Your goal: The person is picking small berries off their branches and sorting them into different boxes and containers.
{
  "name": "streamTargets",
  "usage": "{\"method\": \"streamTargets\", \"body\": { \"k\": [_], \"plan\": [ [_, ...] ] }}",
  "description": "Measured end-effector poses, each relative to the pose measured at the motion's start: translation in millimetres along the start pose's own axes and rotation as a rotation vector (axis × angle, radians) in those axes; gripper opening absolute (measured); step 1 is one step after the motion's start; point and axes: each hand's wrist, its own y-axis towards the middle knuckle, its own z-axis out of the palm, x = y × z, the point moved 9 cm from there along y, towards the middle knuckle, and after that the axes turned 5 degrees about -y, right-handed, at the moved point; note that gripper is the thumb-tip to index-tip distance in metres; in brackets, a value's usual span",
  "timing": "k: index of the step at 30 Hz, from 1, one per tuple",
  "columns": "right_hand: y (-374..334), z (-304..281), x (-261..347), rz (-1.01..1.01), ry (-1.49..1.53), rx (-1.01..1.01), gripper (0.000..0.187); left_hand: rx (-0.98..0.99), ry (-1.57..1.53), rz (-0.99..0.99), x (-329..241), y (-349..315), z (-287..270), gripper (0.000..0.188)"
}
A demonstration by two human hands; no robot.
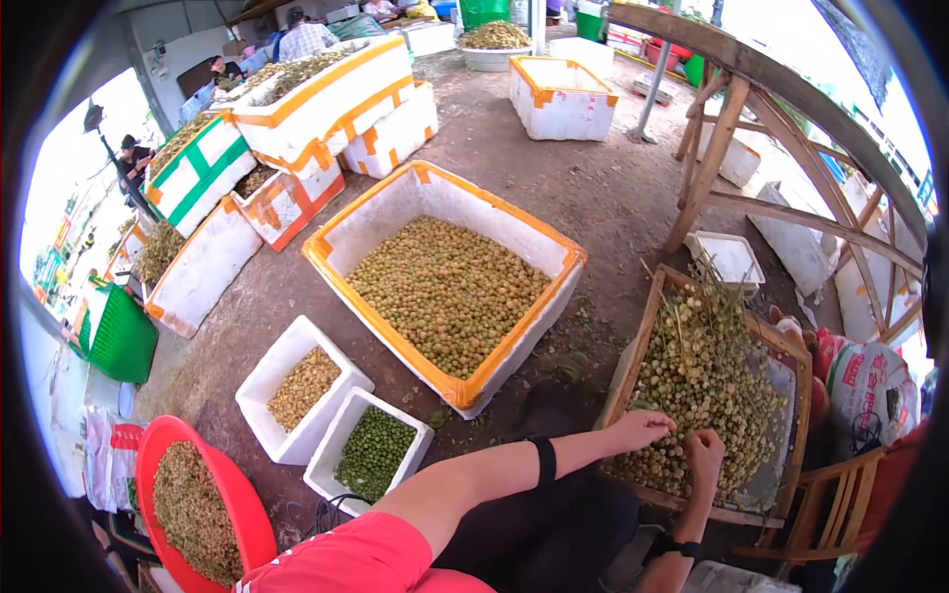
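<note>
My left hand (641, 432) is over the near left part of a wood-framed tray (796, 395), fingers drawn together in a pinch. Close beside it, my right hand (704, 453) is also closed, low over the same heap. What either one grips is too small to make out. Under and beyond them lies a pile of small round yellow-brown fruits on stems (697, 366), with twigs sticking up at its far end. A large foam box edged with orange tape (326, 259) stands left of the tray, holding loose fruits (450, 287) of the same look.
Two small white foam boxes hold pale fruits (304, 388) and green fruits (376, 453). A red basin (262, 504) of fruit stands at lower left. Stacked foam boxes (326, 99) and a green basket (121, 336) stand farther left. A wooden frame (712, 168) rises at right, beyond the tray.
</note>
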Motion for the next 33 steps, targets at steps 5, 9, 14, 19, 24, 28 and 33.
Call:
{"method": "streamTargets", "body": {
  "k": [5,9,14,19,24,28,33],
  "plan": [
    [-39,41,76,-0.421,0.078,0.076,0.017,0.004,-0.696,-0.376,-10,-22,17,0.038],
    [-51,47,95,-0.526,0.181,0.158,0.021,0.019,-0.859,-0.210,-13,-11,6,0.045],
    [-49,18,78,-0.363,0.520,0.048,0.019,0.023,-0.851,-0.245,-17,-12,15,0.047],
    [-63,19,108,-0.581,-0.085,-0.064,0.015,0.067,-0.741,-0.221,-18,-15,16,0.052],
    [-54,-36,69,-0.417,0.254,-0.284,0.023,0.012,-0.793,-0.223,-32,-24,-6,0.048],
    [-71,-55,70,-0.593,-0.986,-0.674,0.026,-0.008,-0.749,-0.068,-66,-32,-36,0.036],
    [-74,-4,93,-0.452,-0.045,-0.104,0.019,-0.013,-0.789,-0.093,-65,-47,-25,0.035]
  ]
}}
